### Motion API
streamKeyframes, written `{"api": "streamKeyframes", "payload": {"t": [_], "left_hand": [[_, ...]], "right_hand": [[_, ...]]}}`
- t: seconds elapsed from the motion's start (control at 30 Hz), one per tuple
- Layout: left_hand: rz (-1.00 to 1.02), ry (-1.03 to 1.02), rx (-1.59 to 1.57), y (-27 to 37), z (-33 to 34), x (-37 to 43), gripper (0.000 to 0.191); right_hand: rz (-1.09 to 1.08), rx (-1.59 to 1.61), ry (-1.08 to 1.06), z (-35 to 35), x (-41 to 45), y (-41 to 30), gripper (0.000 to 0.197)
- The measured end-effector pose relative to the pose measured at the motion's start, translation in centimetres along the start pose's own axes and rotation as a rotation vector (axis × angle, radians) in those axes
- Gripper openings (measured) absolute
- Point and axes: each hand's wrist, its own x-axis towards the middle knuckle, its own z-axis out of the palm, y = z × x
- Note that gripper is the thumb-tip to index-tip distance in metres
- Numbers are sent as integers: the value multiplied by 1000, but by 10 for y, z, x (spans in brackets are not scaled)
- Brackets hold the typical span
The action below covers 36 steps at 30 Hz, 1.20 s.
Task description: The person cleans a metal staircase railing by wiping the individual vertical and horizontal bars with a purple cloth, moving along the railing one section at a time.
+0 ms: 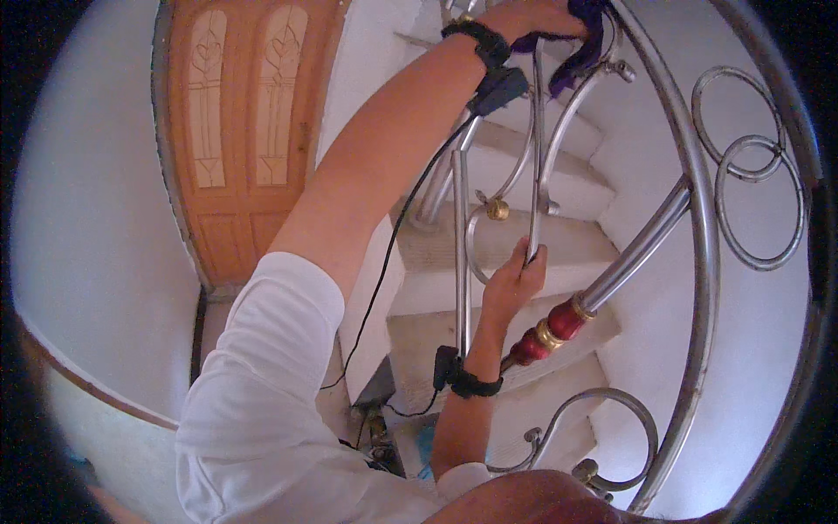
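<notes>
My left hand [553, 21] reaches up to the top of the view and holds a dark purple cloth [576, 69] against the upper part of a metal stair railing [704, 229]. The cloth drapes over the scrollwork there and hides part of my fingers. Lower down, my right hand [514, 285] is closed around a thin upright metal bar [538, 137] of the railing. Curved metal scrolls [576, 108] and a small gold ball [497, 209] sit beside this bar. A slanted baluster [638, 249] with a red and gold ornament [550, 331] passes right of my right hand.
Pale stair steps [504, 242] lie behind the railing. A wooden double door [242, 131] with glass panels stands at left. Black cables [386, 262] run from devices strapped at both wrists. Interlocked metal rings [749, 164] are at right, and another scroll [605, 396] at lower right.
</notes>
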Motion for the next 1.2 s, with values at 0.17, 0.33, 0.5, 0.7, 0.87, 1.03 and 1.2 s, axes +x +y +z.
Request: {"api": "streamKeyframes", "payload": {"t": [0.17, 0.33, 0.5, 0.7, 0.87, 1.03, 1.2], "left_hand": [[-26, -105, 32, 6, 16, 0, 72], [-39, -131, 45, 2, 19, -2, 64], [-92, -163, 81, -3, 19, -11, 56], [-281, -227, 200, -13, 30, -37, 49], [-487, -287, 336, -12, 39, -68, 44], [-360, -138, 262, -2, 39, -102, 57], [-213, -136, 74, -31, 34, -119, 35]], "right_hand": [[138, 68, 0, -3, 3, -9, 29], [119, 35, 19, -1, 1, -7, 27], [135, 79, -5, -1, 1, -6, 24], [65, 9, 52, 1, 2, -4, 22], [95, 7, 45, 2, 1, -5, 22], [88, 21, 14, -4, 1, -4, 25], [78, 40, 15, 1, 1, -2, 26]]}}
